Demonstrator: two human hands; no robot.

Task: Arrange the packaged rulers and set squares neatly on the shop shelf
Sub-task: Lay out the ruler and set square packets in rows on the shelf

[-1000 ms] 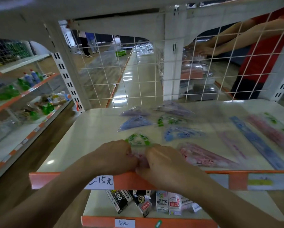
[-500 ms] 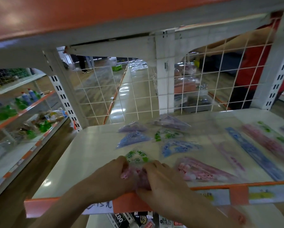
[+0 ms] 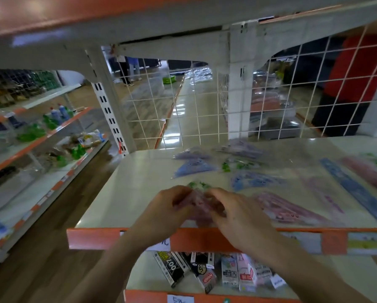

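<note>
— Where were the hands?

— Both were over the front of the shelf (image 3: pixel 128 193), just behind its orange edge strip (image 3: pixel 91 238). The left hand (image 3: pixel 161 213) and the right hand (image 3: pixel 242 221) met around a small pink packet (image 3: pixel 199 206).

— And the grip?

— Each hand's grip was clamped on that small pink packet, the left fingers curled on its left end and the right fingers on its right end. The view was blurred, so I could not tell whether the packet touched the shelf or was lifted off it.

— What else lay on the shelf?

— A green set square packet (image 3: pixel 197 185) lay just behind the fingertips. Further back was a blue set square packet (image 3: pixel 193 168), with a purple packet (image 3: pixel 193 154) beyond it, near the wire grid (image 3: pixel 183 110). To the right of the hands a larger pink packet (image 3: pixel 286 209) lay flat. Further right, a long blue ruler (image 3: pixel 353 186) lay beside a pink ruler (image 3: pixel 366 171), both slanting toward the back.

— Anything else?

— Small boxes (image 3: pixel 207 272) lay on the lower shelf under the hands. Behind the grid stood a person in a red top (image 3: pixel 362 68).
</note>
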